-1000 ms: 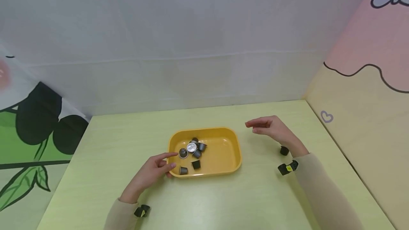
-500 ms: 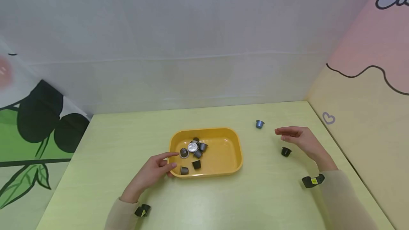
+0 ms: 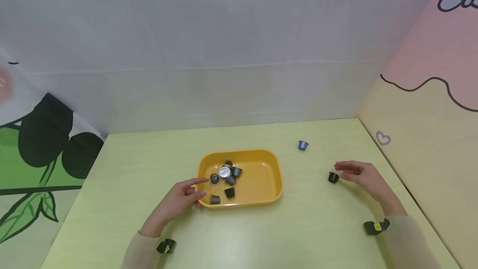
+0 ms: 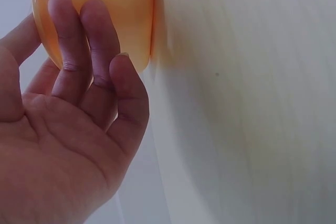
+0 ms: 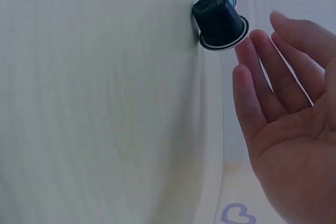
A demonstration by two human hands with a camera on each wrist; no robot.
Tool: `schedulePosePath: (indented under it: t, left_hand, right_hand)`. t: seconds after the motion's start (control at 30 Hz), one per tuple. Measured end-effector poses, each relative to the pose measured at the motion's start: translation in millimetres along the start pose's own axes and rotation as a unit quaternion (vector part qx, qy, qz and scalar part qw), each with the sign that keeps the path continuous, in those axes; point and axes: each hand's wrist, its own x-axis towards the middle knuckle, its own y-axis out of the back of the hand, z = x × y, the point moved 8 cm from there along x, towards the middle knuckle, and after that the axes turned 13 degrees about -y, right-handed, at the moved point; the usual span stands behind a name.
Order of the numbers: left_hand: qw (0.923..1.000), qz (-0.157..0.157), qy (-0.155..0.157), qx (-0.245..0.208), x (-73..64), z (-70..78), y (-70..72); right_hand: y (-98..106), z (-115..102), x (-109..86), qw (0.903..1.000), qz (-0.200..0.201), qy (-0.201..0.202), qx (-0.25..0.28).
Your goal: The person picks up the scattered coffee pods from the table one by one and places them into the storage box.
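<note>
At the left end of the yellow tray [image 3: 261,202], my left hand [image 3: 179,202] grips the rim. Thumb and index finger reach over it, while other fingers lie against the outer wall, as the left wrist view shows. My right hand [image 3: 367,179] is just right of a black coffee capsule [image 3: 333,177], fingers loosely bent with nothing held. In the right wrist view that black capsule [image 5: 218,19] lies on its side just beyond the fingertips. A blue coffee capsule [image 3: 303,145] lies farther back on the table.
Several grey and black coffee capsules, one with its silver lid [image 3: 224,172] facing up, lie in the tray's left half. The pale green table [image 3: 149,157] meets a white back wall [image 3: 231,94] and a patterned right wall [image 3: 422,144].
My right hand has let go of the blue capsule at the back of the table, then moved right and nearer, to beside the black capsule. My left hand has stayed on the tray.
</note>
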Motion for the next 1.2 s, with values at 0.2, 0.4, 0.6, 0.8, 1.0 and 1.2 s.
schedulePosePath:
  t: [0.2,0.4,0.6,0.8,1.0,1.2]
  left_hand:
    - [1.0,0.0,0.001,-0.002,-0.1,0.3,-0.2]
    - [1.0,0.001,0.002,-0.001,-0.2,-1.2,-0.6]
    - [1.0,0.001,0.002,-0.005,-0.7,-2.1,-0.4]
    - [0.9999,-0.001,-0.002,-0.015,-0.2,-1.7,-0.8]
    - [0.9999,0.001,0.001,-0.011,-0.3,-0.8,-0.6]
    - [0.9999,0.001,0.0,-0.012,-0.1,-1.0,-0.7]
  right_hand:
    - [-2,10,-2.5,0.9998,-0.01,-0.006,-0.015]
    - [-5,9,-3.2,0.9983,-0.008,-0.01,-0.057]
    - [-8,6,-2.8,0.9922,0.01,-0.024,-0.122]
    - [-9,9,0.6,0.9845,0.037,-0.03,-0.169]
    - [-12,5,0.2,0.9798,0.052,-0.032,-0.19]
    - [-15,1,-0.7,0.9775,0.063,-0.03,-0.199]
